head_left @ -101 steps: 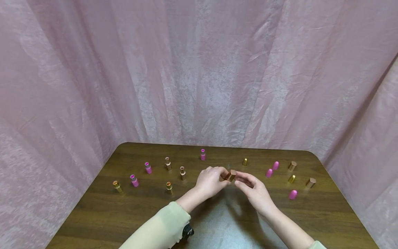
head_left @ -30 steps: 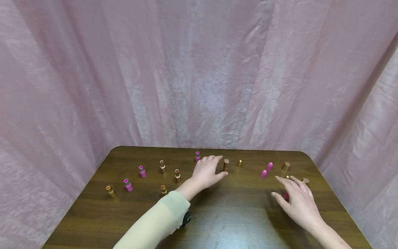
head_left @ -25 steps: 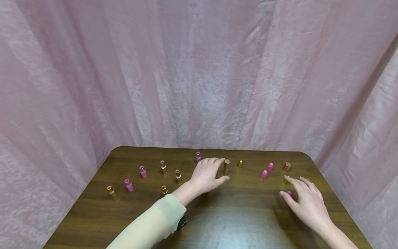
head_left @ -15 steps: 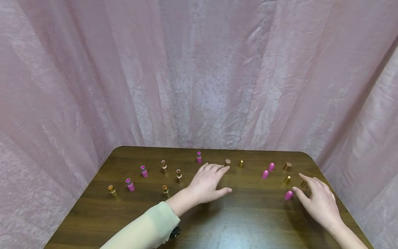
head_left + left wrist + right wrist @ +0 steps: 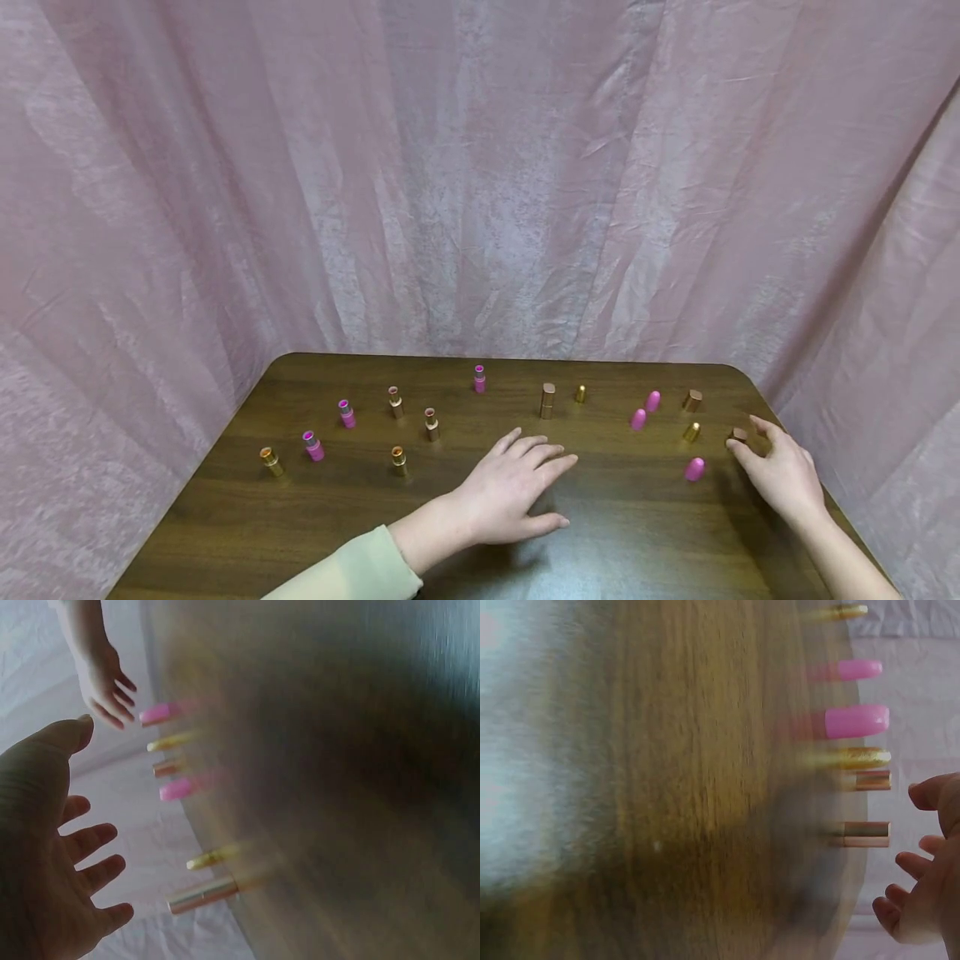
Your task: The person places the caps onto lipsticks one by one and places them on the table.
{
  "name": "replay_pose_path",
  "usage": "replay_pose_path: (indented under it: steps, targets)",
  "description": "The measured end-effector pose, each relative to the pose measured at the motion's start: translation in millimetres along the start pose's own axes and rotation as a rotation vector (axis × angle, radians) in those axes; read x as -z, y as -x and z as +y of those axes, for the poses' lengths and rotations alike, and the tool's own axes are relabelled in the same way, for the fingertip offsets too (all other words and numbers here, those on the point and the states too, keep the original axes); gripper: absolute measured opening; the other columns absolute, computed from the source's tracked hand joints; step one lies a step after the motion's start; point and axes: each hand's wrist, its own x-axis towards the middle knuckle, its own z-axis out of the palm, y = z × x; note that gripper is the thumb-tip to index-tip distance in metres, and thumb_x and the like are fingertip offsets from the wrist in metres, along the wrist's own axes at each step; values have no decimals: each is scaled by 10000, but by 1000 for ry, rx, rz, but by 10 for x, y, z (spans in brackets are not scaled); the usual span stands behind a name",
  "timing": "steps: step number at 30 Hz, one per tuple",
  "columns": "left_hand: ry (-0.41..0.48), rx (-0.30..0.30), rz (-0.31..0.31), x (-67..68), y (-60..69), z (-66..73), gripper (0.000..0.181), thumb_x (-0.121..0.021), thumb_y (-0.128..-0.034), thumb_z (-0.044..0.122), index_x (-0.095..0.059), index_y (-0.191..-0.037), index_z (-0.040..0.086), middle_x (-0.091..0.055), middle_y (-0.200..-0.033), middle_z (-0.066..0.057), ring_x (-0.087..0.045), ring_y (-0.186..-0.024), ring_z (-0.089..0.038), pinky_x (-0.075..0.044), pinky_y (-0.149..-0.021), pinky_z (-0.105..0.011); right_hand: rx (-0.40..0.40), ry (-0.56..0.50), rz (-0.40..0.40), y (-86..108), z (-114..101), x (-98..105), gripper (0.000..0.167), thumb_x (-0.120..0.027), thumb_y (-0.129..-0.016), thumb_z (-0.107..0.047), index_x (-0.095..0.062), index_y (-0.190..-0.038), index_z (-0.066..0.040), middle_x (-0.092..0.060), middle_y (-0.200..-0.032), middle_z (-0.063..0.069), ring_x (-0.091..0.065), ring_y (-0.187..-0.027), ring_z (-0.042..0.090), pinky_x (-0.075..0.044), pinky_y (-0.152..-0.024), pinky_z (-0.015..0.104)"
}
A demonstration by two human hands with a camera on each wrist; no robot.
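Observation:
My right hand (image 5: 783, 475) is at the table's right side, thumb and forefinger spread about a rose-gold lipstick cap (image 5: 738, 436). In the right wrist view a gap shows between the fingers and that cap (image 5: 866, 834). My left hand (image 5: 506, 492) hovers palm down over the middle of the table, fingers spread, holding nothing. Beyond its fingertips stands a closed rose-gold lipstick (image 5: 547, 401), also visible in the left wrist view as a blurred tube (image 5: 202, 895). Near my right hand stand a pink cap (image 5: 694, 469), a gold cap (image 5: 692, 432) and another rose-gold cap (image 5: 692, 401).
Uncapped lipstick tubes stand on the left: gold (image 5: 272, 461), pink (image 5: 312, 446), rose-gold (image 5: 431, 424) and several others. Two pink caps (image 5: 637, 419) and a small gold cap (image 5: 581, 394) stand right of centre. A pink curtain (image 5: 480, 183) hangs behind the wooden table (image 5: 225, 517).
Both hands first held a rose-gold lipstick together; it now stands closed on the table. My left hand has drawn back towards me. My right hand has moved right, to the rose-gold cap.

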Motion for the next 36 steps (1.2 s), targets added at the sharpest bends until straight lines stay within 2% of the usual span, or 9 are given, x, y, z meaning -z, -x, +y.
replay_pose_path:
  steps: [5,9,13,18,23,30,33,36]
  targets:
    - [-6,-42,-16,-39,77,164,766,-576,-929,683,-461,-1536,230,-529,-1478,29,-472,-1377,-202,-370,-1134,-498,-41,61,-16,-110,85,-51,741,-561,-1024,-444,-404,-1446,145,-441,-1428,395,-358,-1206,664,-303,-908,702]
    - [-3,-64,-31,-85,148,275,758,-551,-937,696,-463,-1534,238,-527,-1483,36,-475,-1369,-178,-389,-1122,-483,-115,97,-50,-156,118,-59,746,-565,-1007,-478,-424,-1453,103,-433,-1452,371,-369,-1133,672,-310,-828,717]
    - [22,-63,-53,-139,209,335,750,-535,-946,695,-457,-1540,242,-522,-1488,42,-472,-1366,-164,-389,-1120,-484,-159,99,-66,-187,130,-69,717,-576,-996,-495,-469,-1438,60,-479,-1441,331,-369,-1122,670,-290,-824,717]
    - [35,-51,-59,-189,257,369,756,-556,-937,690,-461,-1536,240,-529,-1476,53,-482,-1351,-158,-392,-1115,-486,-176,88,-76,-205,171,-95,696,-579,-992,-514,-517,-1400,46,-495,-1430,327,-355,-1135,674,-272,-849,725]
    - [54,-39,-76,-234,294,371,754,-554,-935,696,-462,-1535,250,-528,-1477,56,-476,-1362,-164,-379,-1123,-509,-194,95,-50,-219,206,-132,690,-585,-982,-531,-549,-1370,39,-490,-1417,350,-357,-1147,666,-284,-862,727]
    - [52,-31,-109,-263,349,367,747,-511,-944,717,-454,-1542,273,-524,-1483,60,-455,-1380,-161,-357,-1132,-545,-203,89,-14,-224,222,-160,619,-597,-980,-508,-598,-1316,12,-566,-1371,291,-391,-1123,627,-312,-836,693]
    - [49,-30,-120,-263,367,378,737,-505,-949,714,-457,-1539,275,-519,-1489,62,-453,-1380,-158,-366,-1128,-529,-213,79,-8,-223,235,-158,594,-594,-986,-501,-610,-1314,-5,-579,-1371,266,-395,-1123,604,-314,-835,677]
    - [40,-27,-120,-256,393,389,725,-526,-944,703,-471,-1528,276,-535,-1460,75,-479,-1345,-142,-407,-1099,-458,-214,62,-13,-225,237,-167,575,-587,-996,-494,-615,-1315,-17,-592,-1363,249,-401,-1123,588,-310,-840,669]
